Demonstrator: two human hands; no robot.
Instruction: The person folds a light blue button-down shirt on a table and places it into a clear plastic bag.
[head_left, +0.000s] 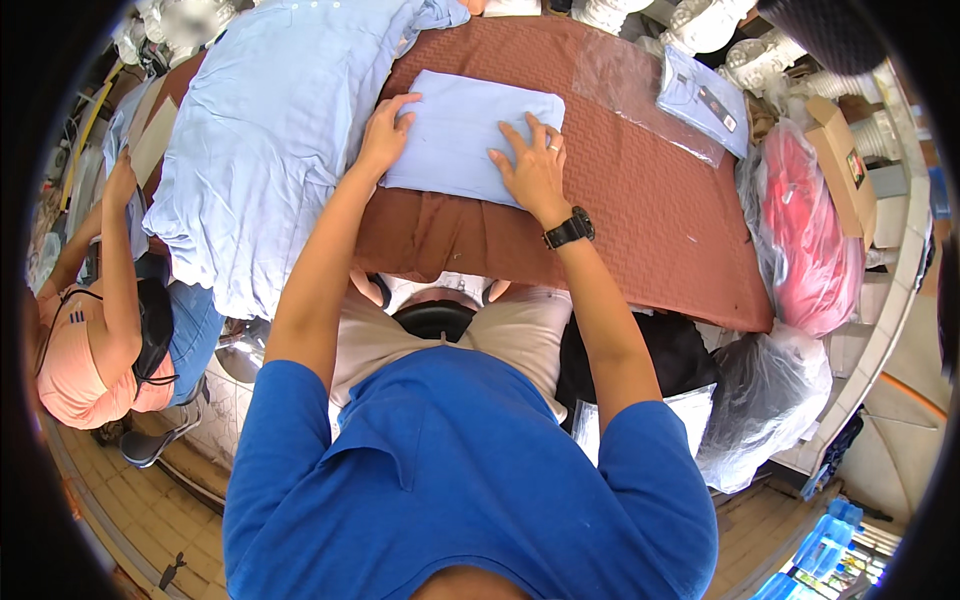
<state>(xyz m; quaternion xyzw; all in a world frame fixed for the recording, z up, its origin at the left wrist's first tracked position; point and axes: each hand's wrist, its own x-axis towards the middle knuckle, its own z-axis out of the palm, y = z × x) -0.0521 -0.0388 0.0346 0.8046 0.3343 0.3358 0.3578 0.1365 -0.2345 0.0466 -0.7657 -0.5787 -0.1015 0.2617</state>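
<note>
A flat, neatly folded light blue garment [455, 135] lies in front of me on the brown cloth-covered table [640, 210]. At its left edge rests my left hand [386, 138], fingers apart, fingertips on the fabric. My right hand [533, 163], wearing a ring and a black wristwatch [570, 229], presses spread fingers on the right part of the garment. Neither hand grips anything. Left of my left arm, a large heap of loose light blue garments [270, 130] covers the table and hangs over its front edge.
At the far right lies a folded blue shirt [704, 100] with a tag, beside clear plastic film [615, 85]. Bagged red fabric [805, 235], an open cardboard box [838, 165] and a clear plastic bag [765, 400] stand right. Another person [95, 350] works at left.
</note>
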